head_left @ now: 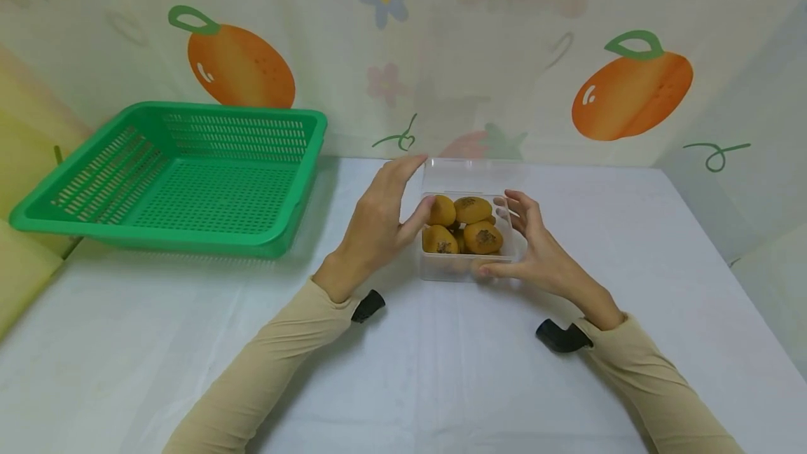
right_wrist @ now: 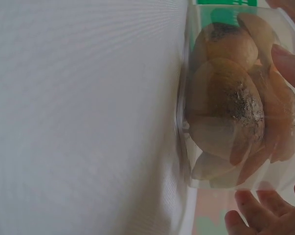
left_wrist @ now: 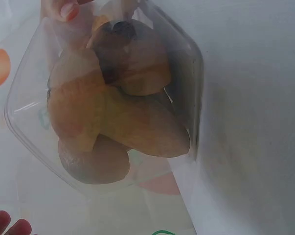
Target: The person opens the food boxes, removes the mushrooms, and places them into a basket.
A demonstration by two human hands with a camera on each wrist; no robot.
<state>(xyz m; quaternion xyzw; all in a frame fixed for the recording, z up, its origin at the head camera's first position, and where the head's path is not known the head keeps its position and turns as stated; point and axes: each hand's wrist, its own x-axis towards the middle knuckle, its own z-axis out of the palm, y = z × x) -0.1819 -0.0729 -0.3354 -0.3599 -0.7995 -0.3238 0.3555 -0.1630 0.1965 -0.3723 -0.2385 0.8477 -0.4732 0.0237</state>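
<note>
A clear plastic box holds several yellow-brown oval fruits with dark, scabby patches. Its transparent lid stands raised along the back. My left hand is at the left side, the thumb near the rim and the fingers stretched up toward the lid's left corner. My right hand holds the box's right front corner, thumb at the front wall and fingers around the right side. Through the walls, the fruits show piled together in the left wrist view, and a dark-spotted fruit in the right wrist view.
A green slotted basket stands to the left on the white-covered table. Behind the table hangs a cloth printed with oranges and flowers. Black wrist pieces stick out from the beige sleeves.
</note>
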